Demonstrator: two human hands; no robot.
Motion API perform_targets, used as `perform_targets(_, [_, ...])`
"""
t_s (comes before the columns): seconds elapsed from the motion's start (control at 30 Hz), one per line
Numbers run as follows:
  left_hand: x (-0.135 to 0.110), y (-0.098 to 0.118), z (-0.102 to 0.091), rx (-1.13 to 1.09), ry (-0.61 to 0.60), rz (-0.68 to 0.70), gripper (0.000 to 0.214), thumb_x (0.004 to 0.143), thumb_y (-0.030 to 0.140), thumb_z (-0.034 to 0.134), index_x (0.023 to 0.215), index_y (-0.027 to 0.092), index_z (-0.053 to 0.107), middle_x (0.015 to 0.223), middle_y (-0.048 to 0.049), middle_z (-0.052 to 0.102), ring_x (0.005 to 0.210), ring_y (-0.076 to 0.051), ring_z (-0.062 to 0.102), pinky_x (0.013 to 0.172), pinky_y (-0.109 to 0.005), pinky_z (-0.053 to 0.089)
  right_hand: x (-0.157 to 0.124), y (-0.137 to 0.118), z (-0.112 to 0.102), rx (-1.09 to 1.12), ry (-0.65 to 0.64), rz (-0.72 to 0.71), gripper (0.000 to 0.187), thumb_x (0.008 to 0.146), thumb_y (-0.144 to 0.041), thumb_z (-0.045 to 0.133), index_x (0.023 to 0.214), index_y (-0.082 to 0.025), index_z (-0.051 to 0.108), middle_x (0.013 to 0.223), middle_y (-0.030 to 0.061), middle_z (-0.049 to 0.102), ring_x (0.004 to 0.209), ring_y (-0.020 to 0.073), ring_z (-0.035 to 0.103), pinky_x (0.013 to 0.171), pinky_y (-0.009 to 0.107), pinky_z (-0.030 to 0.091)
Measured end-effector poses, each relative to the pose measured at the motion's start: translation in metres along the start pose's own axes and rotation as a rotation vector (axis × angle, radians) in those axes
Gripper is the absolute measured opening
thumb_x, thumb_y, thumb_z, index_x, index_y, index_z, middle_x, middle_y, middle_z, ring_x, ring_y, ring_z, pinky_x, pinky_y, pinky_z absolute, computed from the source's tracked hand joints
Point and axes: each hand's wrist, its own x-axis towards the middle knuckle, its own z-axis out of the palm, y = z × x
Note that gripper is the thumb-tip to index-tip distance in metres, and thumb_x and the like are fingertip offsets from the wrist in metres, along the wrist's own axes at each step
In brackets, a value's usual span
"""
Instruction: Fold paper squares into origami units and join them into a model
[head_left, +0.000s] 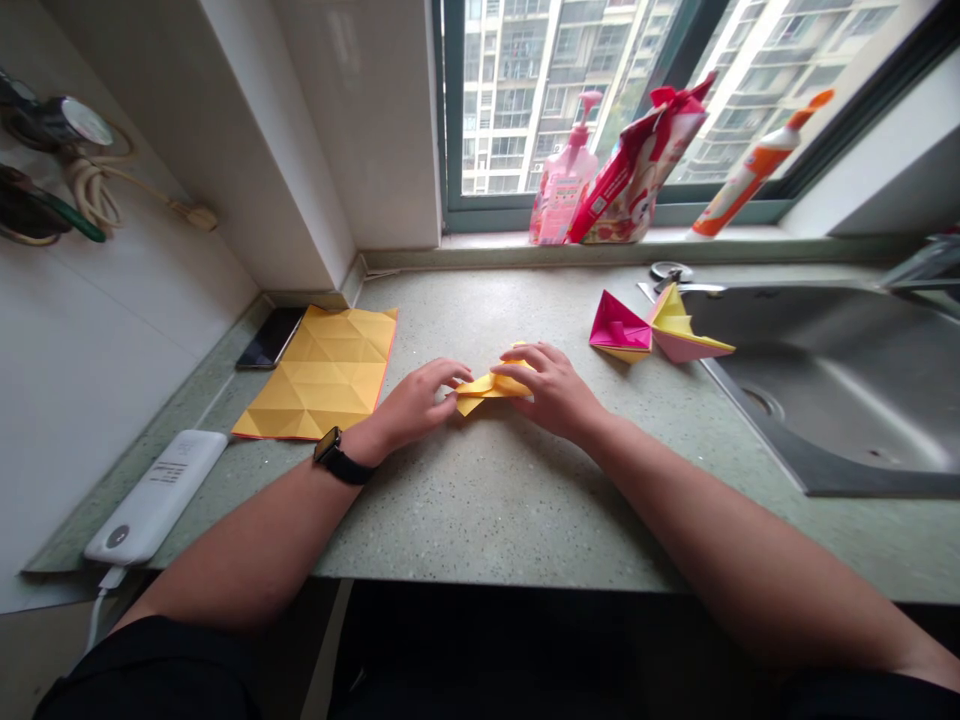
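Two hands, L hand (422, 402) and R hand (556, 390), are on a small folded yellow paper (480, 386) on the speckled worktop (510, 510), b/w a creased yellow sheet (322, 370) to the left and the sink (847, 400) to the right.

R grip is mostly closed: fingers curve over the paper's right part, thumb near its near edge, so it seems to have hold there. L grip is part open, thumb & fingers bent round the left tip; can't tell if it's pinching or just touching.

Step in hand looks like shaping or pressing folds. To do it well: R hand steadies the body, no squeezing, b/c thin layers prob. buckle; L thumb & forefinger line up the tip edge to edge, then run a nail along the crease w/ the worktop as backing. Light pressure first, firm only once edges match. A flap sticks out below the left part, so check it isn't trapped askew.

Pink-lined paper shape (616, 320) & yellow-lined paper shape (694, 346) sit by the sink edge, well apart from the fingers; mind elbows & any wet spots there, as damp paper likely creases badly.
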Motion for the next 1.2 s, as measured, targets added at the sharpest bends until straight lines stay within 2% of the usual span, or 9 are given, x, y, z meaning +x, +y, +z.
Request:
perform_targets(0.13, [0.0,0.005,-0.002,-0.028,-0.024,-0.014,0.026,0.098,0.01,0.062,0.119,0.02,0.074,0.118,-0.0072,0.08,0.108,-0.022,0.078,0.102,-0.039,0.062,0.002,0.001,-0.003,0.007,0.084,0.017,0.02,0.096,-0.015,0.069,0.104,-0.031,0.078,0.113,0.0039,0.081,0.109,0.028,0.072,0.113,0.055,0.049])
perform_targets(0.3, [-0.002,0.005,-0.004,0.028,-0.086,0.068,0.04,0.094,0.013,0.068,0.133,0.022,0.073,0.135,-0.0087,0.078,0.123,-0.025,0.074,0.111,-0.044,0.06,0.003,0.001,-0.007,0.024,0.148,0.04,0.017,0.098,-0.017,0.064,0.096,-0.028,0.077,0.104,0.0062,0.08,0.098,0.0274,0.071,0.095,0.047,0.053])
perform_targets(0.43, [-0.003,0.003,-0.002,0.12,0.023,0.131,0.038,0.096,0.013,0.07,0.132,0.024,0.076,0.134,-0.0086,0.078,0.126,-0.026,0.073,0.113,-0.047,0.059,0.004,-0.005,-0.01,0.063,0.171,0.025,0.016,0.098,-0.017,0.065,0.098,-0.028,0.077,0.105,0.0057,0.079,0.099,0.0271,0.071,0.095,0.046,0.053])
perform_targets(0.53, [-0.002,0.001,-0.004,0.193,0.135,0.123,0.03,0.099,0.01,0.066,0.121,0.025,0.08,0.128,-0.0075,0.078,0.122,-0.025,0.074,0.11,-0.046,0.06,0.003,-0.006,-0.011,0.074,0.166,0.034,0.021,0.097,-0.021,0.068,0.115,-0.029,0.077,0.114,0.0077,0.079,0.106,0.0297,0.072,0.098,0.048,0.055])
perform_targets(0.63, [-0.002,-0.001,-0.008,0.24,0.214,0.111,0.028,0.1,0.01,0.066,0.118,0.024,0.083,0.12,-0.008,0.076,0.112,-0.024,0.074,0.101,-0.043,0.062,0.002,0.004,-0.01,0.089,0.143,0.127,0.057,0.092,-0.026,0.076,0.147,-0.028,0.064,0.131,0.0124,0.076,0.119,0.0356,0.071,0.103,0.054,0.057])
perform_targets(0.7, [-0.002,-0.001,-0.01,0.232,0.243,0.107,0.028,0.1,0.01,0.066,0.118,0.023,0.083,0.114,-0.0076,0.076,0.107,-0.023,0.073,0.096,-0.04,0.062,0.0,0.015,-0.008,0.135,0.125,0.207,0.07,0.088,-0.026,0.078,0.155,-0.027,0.058,0.134,0.0124,0.076,0.125,0.0369,0.071,0.106,0.057,0.057])
perform_targets(0.9, [0.0,0.005,-0.013,0.079,0.298,0.083,0.02,0.11,0.029,0.066,0.115,0.025,0.085,0.107,-0.0075,0.079,0.1,-0.021,0.074,0.093,-0.036,0.061,0.002,0.041,-0.003,0.281,0.116,0.26,0.034,0.086,-0.023,0.071,0.12,-0.027,0.078,0.131,0.011,0.077,0.126,0.0334,0.072,0.113,0.056,0.055])
perform_targets(1.0, [0.002,0.008,-0.014,0.009,0.351,0.031,0.026,0.11,0.042,0.067,0.113,0.024,0.085,0.106,-0.0078,0.08,0.098,-0.022,0.074,0.093,-0.037,0.061,0.004,0.042,-0.005,0.367,0.127,0.31,0.016,0.089,-0.032,0.072,0.102,-0.026,0.08,0.118,0.0103,0.081,0.113,0.0315,0.075,0.107,0.054,0.058])
perform_targets(1.2, [0.006,-0.001,-0.016,-0.104,0.437,-0.09,0.036,0.105,0.056,0.071,0.106,0.021,0.082,0.11,-0.0085,0.077,0.103,-0.022,0.073,0.095,-0.038,0.063,0.007,0.037,-0.01,0.721,0.081,0.475,0.032,0.091,-0.055,0.074,0.096,-0.024,0.077,0.093,0.0052,0.077,0.088,0.0243,0.072,0.082,0.04,0.058])
